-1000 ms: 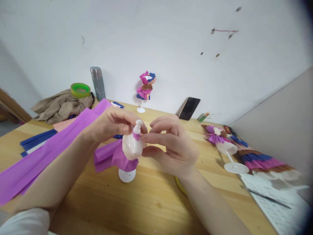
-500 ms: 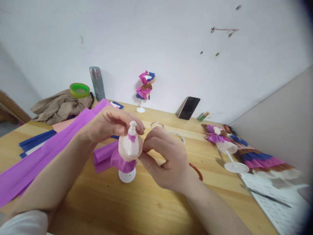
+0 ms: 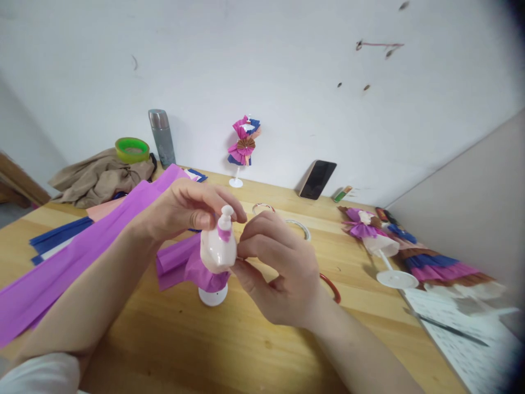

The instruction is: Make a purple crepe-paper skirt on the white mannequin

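A small white dress-form mannequin [image 3: 221, 247] stands on a round white base [image 3: 213, 295], leaning slightly. Purple crepe paper [image 3: 203, 273] wraps its lower part and trails off to the left; a purple scrap circles its neck. My left hand [image 3: 192, 205] steadies the mannequin from behind at its left shoulder, fingers curled round it. At the mannequin's right side my right hand [image 3: 279, 268] is closed, thumb and forefinger pinched at its edge. What lies between those fingertips is too small to make out.
Long purple crepe strips [image 3: 94, 246] lie on the left, near a brown cloth [image 3: 102, 180], green tape [image 3: 132, 149] and a flask [image 3: 162, 137]. Behind stands a decorated mannequin [image 3: 245, 145] and a phone [image 3: 318, 179]. On the right are another dressed mannequin [image 3: 381, 246] and a printed sheet [image 3: 463, 350].
The mannequin's head and torso have tilted slightly to the right and turned a little. Both hands stay at its sides, the right hand still pinching.
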{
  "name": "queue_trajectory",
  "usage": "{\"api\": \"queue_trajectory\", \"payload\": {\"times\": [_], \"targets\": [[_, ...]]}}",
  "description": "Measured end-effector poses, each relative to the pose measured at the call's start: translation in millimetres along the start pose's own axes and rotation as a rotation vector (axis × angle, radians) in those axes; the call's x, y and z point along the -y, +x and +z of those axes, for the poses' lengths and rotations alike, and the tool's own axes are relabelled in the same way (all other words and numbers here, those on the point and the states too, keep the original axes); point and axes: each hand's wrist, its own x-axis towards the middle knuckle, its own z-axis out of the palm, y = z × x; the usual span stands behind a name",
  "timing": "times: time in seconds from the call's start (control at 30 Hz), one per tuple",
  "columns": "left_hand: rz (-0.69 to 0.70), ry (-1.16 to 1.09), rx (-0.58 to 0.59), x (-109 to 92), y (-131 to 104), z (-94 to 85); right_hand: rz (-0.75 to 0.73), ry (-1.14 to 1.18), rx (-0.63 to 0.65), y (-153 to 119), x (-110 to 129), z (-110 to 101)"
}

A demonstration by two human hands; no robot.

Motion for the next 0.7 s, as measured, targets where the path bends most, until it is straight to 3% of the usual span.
{"api": "queue_trajectory", "payload": {"times": [0.17, 0.33, 0.57, 0.7], "targets": [[-0.014, -0.033, -0.022, -3.9, 0.8, 2.5, 0.012, 0.078, 0.030, -0.7, -3.9, -1.8], [0.098, -0.143, 0.035, -1.7, 0.4, 3.5, -0.007, 0.097, -0.025, -1.5, -5.0, -2.2], [0.093, -0.266, 0.109, 0.0, -0.4, 3.0, -0.050, 0.061, -0.063, -0.6, -3.8, -1.6], [0.106, -0.258, 0.124, -0.7, 0.4, 2.8, 0.012, 0.125, -0.065, -1.8, -7.3, -0.7]]}}
